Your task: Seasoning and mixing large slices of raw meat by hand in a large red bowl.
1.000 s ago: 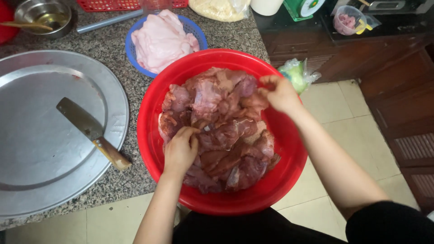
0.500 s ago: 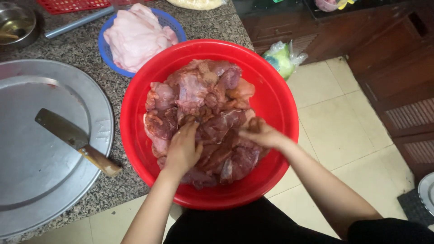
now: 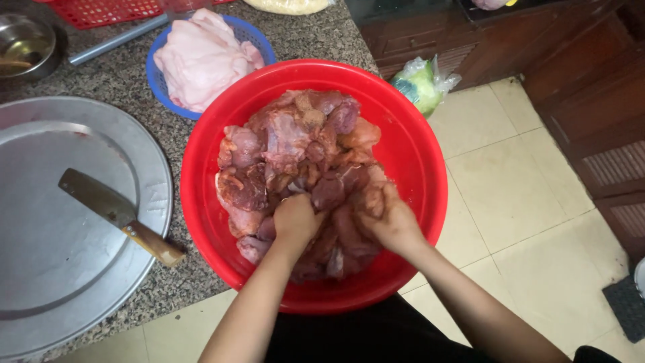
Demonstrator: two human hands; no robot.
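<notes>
Both hands: you have them sunk into the pile of raw meat (image 3: 295,161) at the near side of the red basin (image 3: 410,141), close together but not touching.
Left hand: your left hand (image 3: 295,218) is balled up with the knuckles showing, fingers pushed down into the dark red pieces and clenched on them.
Right hand: your right hand (image 3: 390,218) lies just beside it, fingers curled over a chunk and partly buried; it grips the meat too, though the fingertips are hidden.
Meat: reddish-brown chunks heaped high in the middle of the basin, reaching from your hands to near the far wall.
Basin: round and plastic, its left part on the speckled stone counter (image 3: 127,74), its right part jutting out over the tiled floor (image 3: 524,202).
Tray: a big round metal tray (image 3: 40,282) sits on the counter just left of the basin, nearly touching it.
Knife: a knife (image 3: 121,215) with a wooden handle lies flat on the tray, handle toward the basin.
Blue basket: a blue basket (image 3: 259,37) behind the basin holds a pale pink mound of meat (image 3: 201,57); its rim touches the basin's far edge.
Far counter: a metal bowl (image 3: 27,44) stands at the upper left, a red basket (image 3: 107,10) beside it.
Floor: a clear bag with something green (image 3: 423,84) rests by the dark wooden cabinet (image 3: 591,101).
</notes>
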